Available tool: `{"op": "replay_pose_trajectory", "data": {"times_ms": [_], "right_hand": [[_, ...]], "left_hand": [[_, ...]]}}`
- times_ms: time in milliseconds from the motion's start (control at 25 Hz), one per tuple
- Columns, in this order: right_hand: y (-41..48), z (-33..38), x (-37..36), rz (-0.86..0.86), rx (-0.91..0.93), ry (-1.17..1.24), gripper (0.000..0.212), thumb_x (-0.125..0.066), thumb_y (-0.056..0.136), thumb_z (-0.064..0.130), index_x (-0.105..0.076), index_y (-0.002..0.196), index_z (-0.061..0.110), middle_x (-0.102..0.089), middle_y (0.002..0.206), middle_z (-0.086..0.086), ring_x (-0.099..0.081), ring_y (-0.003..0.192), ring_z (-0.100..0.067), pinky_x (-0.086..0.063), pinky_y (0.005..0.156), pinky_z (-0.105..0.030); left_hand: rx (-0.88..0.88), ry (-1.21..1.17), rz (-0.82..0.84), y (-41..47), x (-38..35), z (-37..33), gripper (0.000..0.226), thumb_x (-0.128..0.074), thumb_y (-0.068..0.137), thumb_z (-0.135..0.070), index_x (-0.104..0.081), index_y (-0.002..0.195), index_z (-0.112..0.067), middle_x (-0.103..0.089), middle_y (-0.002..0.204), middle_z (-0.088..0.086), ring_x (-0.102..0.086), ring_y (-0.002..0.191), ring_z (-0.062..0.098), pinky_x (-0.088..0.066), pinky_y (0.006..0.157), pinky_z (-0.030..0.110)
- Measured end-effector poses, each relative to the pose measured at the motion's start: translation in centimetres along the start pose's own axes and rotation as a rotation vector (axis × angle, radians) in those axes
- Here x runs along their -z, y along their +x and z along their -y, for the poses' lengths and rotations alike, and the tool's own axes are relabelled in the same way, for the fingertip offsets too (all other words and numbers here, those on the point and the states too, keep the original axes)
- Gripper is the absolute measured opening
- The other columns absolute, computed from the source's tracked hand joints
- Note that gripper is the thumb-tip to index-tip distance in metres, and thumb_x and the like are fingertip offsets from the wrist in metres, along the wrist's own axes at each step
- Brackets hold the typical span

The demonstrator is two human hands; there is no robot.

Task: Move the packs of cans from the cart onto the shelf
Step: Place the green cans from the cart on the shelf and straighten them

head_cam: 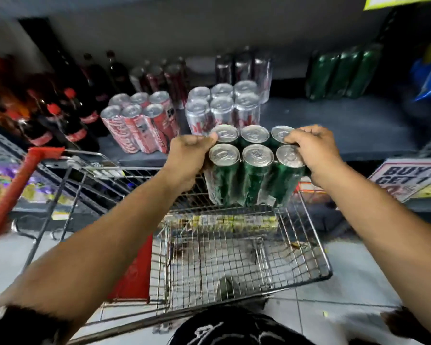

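A shrink-wrapped pack of green cans (249,178) hangs in the air above the wire cart (234,257), just in front of the dark shelf (334,128). My left hand (188,158) grips the pack's left side, and my right hand (309,150) holds its right top edge. On the shelf stand a pack of red cans (139,123) and a pack of silver cans (223,108). The cart basket below shows no other packs.
Dark cola bottles (67,115) fill the shelf's left, green bottles (341,73) stand at the back right, more cans at the back. The cart's red handle (23,175) is at left. A promo sign (408,178) hangs on the shelf edge at right.
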State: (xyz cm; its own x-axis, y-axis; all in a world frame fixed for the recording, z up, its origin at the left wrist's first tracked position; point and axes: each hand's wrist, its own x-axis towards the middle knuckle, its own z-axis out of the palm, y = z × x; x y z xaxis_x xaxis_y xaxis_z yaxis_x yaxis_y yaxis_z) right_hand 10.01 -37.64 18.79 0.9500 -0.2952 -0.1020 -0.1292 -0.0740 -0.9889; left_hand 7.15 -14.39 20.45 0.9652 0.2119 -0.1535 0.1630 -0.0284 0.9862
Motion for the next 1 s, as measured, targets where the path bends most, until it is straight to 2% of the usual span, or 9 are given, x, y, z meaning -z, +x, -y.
{"op": "replay_pose_trajectory", "data": {"times_ms": [160, 240, 320, 400, 480, 560, 720, 880, 1000], "right_hand": [[1.7, 2.9, 3.7, -0.115, 0.054, 0.063, 0.015, -0.072, 0.064, 0.018, -0.058, 0.060, 0.021, -0.058, 0.057, 0.013, -0.057, 0.047, 0.003, -0.043, 0.046, -0.016], [3.3, 3.9, 5.2, -0.158, 0.066, 0.057, 0.017, -0.072, 0.060, 0.021, -0.056, 0.057, 0.020, -0.057, 0.051, 0.009, -0.058, 0.048, -0.006, -0.044, 0.049, -0.021], [5.2, 4.5, 6.2, -0.189, 0.082, 0.016, 0.018, -0.072, 0.060, 0.018, -0.055, 0.059, 0.018, -0.054, 0.062, -0.006, -0.056, 0.059, -0.020, -0.045, 0.057, -0.031], [7.4, 4.8, 7.1, -0.231, 0.080, -0.061, 0.025, -0.073, 0.060, 0.015, -0.065, 0.083, 0.011, -0.058, 0.078, -0.008, -0.057, 0.071, -0.020, -0.047, 0.065, -0.033], [9.0, 4.8, 7.6, -0.253, 0.039, -0.150, 0.053, -0.072, 0.057, 0.017, -0.063, 0.108, 0.012, -0.063, 0.088, -0.004, -0.061, 0.077, -0.019, -0.051, 0.069, -0.030], [10.2, 4.5, 7.7, -0.242, 0.022, -0.214, 0.057, -0.072, 0.055, 0.018, -0.060, 0.110, 0.020, -0.063, 0.084, 0.002, -0.061, 0.077, -0.017, -0.050, 0.064, -0.025], [12.3, 2.8, 7.3, -0.162, 0.058, -0.285, 0.059, -0.075, 0.062, 0.022, -0.058, 0.118, 0.018, -0.067, 0.105, -0.003, -0.064, 0.097, -0.021, -0.054, 0.087, -0.036], [13.8, 1.7, 6.4, -0.098, 0.117, -0.268, 0.065, -0.077, 0.075, 0.024, -0.050, 0.132, 0.011, -0.061, 0.122, -0.007, -0.060, 0.109, -0.020, -0.047, 0.099, -0.035], [14.0, 0.6, 5.6, -0.146, 0.176, -0.228, 0.056, -0.074, 0.078, 0.026, -0.054, 0.128, 0.010, -0.062, 0.116, -0.005, -0.060, 0.104, -0.015, -0.046, 0.087, -0.017]], "left_hand": [[-0.022, -0.018, -0.022, 1.0, -5.1, -2.0, 0.031, -0.065, 0.088, -0.024, -0.055, 0.062, -0.012, -0.047, 0.064, 0.009, -0.047, 0.062, 0.019, -0.041, 0.061, 0.031], [-0.066, 0.022, 0.025, 1.6, -8.0, -2.7, 0.025, -0.062, 0.088, -0.023, -0.053, 0.069, -0.009, -0.043, 0.070, 0.011, -0.042, 0.068, 0.022, -0.036, 0.062, 0.033], [-0.102, 0.120, 0.070, 2.5, -10.7, -3.4, 0.031, -0.060, 0.086, -0.023, -0.050, 0.060, -0.010, -0.042, 0.060, 0.010, -0.041, 0.065, 0.020, -0.033, 0.060, 0.033], [-0.135, 0.213, 0.055, 3.6, -13.2, -4.5, 0.035, -0.061, 0.082, -0.023, -0.046, 0.052, -0.012, -0.042, 0.051, 0.001, -0.044, 0.059, 0.021, -0.035, 0.057, 0.031], [-0.165, 0.279, 0.066, 4.8, -15.0, -5.3, 0.024, -0.063, 0.078, -0.025, -0.053, 0.059, -0.016, -0.053, 0.058, 0.001, -0.058, 0.067, 0.028, -0.045, 0.059, 0.033], [-0.190, 0.360, 0.087, 6.0, -16.1, -5.8, 0.016, -0.069, 0.071, -0.032, -0.059, 0.070, -0.019, -0.063, 0.071, 0.000, -0.065, 0.079, 0.028, -0.049, 0.063, 0.030], [-0.128, 0.442, 0.119, 8.2, -17.5, -6.1, 0.066, -0.085, 0.056, -0.037, -0.059, 0.113, -0.015, -0.066, 0.112, 0.005, -0.062, 0.103, 0.024, -0.054, 0.088, 0.038], [-0.030, 0.471, 0.145, 9.2, -18.3, -5.2, 0.061, -0.080, 0.058, -0.030, -0.052, 0.111, -0.020, -0.063, 0.115, 0.008, -0.061, 0.105, 0.027, -0.053, 0.090, 0.040], [-0.046, 0.535, 0.118, 9.9, -18.5, -3.8, 0.055, -0.071, 0.063, -0.025, -0.047, 0.111, -0.015, -0.063, 0.111, 0.016, -0.061, 0.102, 0.033, -0.054, 0.086, 0.041]]}}
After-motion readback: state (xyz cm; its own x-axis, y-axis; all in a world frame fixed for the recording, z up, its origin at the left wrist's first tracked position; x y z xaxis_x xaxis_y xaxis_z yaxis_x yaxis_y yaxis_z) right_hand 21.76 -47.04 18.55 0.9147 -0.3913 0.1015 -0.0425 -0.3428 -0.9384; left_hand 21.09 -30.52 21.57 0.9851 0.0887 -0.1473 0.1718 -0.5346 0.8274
